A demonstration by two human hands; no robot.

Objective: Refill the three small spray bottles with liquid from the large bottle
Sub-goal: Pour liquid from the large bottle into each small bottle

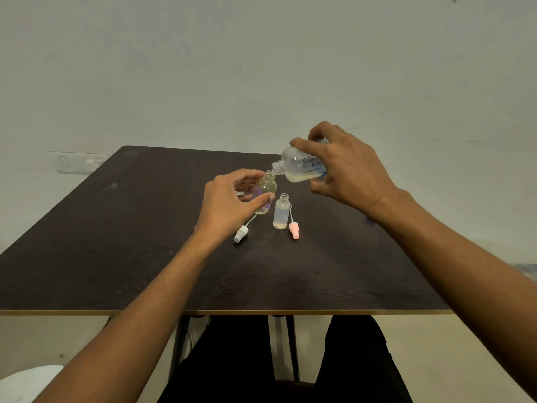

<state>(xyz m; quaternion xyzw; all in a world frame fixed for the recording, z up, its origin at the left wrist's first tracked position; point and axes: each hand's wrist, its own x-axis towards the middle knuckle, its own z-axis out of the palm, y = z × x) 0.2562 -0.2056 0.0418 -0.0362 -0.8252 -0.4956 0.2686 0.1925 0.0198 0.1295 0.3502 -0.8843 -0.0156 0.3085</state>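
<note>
My right hand (345,170) grips the large clear bottle (299,167), tipped on its side with its open neck down-left over a small spray bottle (267,187). Pale yellowish liquid lies in the large bottle's lower side. My left hand (229,202) holds that small bottle, which has a purple label and an open neck, between thumb and fingers. A second small clear bottle (281,212) stands open just to its right on the dark table (145,228). A white spray head (240,233) and a pink spray head (294,229) lie loose in front of them. A third small bottle is not visible.
The table's front edge runs across the view near my lap. A wall socket plate (78,162) sits on the wall behind the table's left corner. A white object (26,382) shows at the bottom left, below the table.
</note>
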